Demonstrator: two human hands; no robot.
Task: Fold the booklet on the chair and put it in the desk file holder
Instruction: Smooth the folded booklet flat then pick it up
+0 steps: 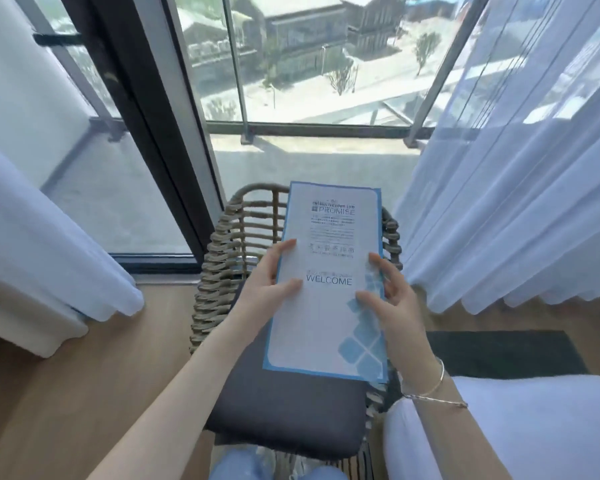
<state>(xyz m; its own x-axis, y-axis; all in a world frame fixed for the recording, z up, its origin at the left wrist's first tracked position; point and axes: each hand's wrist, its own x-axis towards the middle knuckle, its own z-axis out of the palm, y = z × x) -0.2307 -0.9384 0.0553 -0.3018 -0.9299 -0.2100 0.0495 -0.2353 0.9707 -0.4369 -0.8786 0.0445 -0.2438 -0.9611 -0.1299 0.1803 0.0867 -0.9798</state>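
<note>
Blue denim knees (278, 467) sit at the bottom edge, closest to us, just before the chair's dark seat cushion (288, 407). Above that cushion we hold the booklet (329, 306), closed into a tall narrow panel, its white cover edged in blue and printed PROMISE and WELCOME. Our left hand (267, 289) pinches its left edge, thumb lying on the cover and fingers curled behind. Our right hand (392, 306) grips the right edge the same way, thumb on the front, fingers loosely bent around the side; two thin bangles (430, 389) circle that wrist. Behind the booklet stands the woven wicker chair (222, 258), with sheer curtains (516, 202) to either side and glass balcony doors (291, 81) beyond.
</note>
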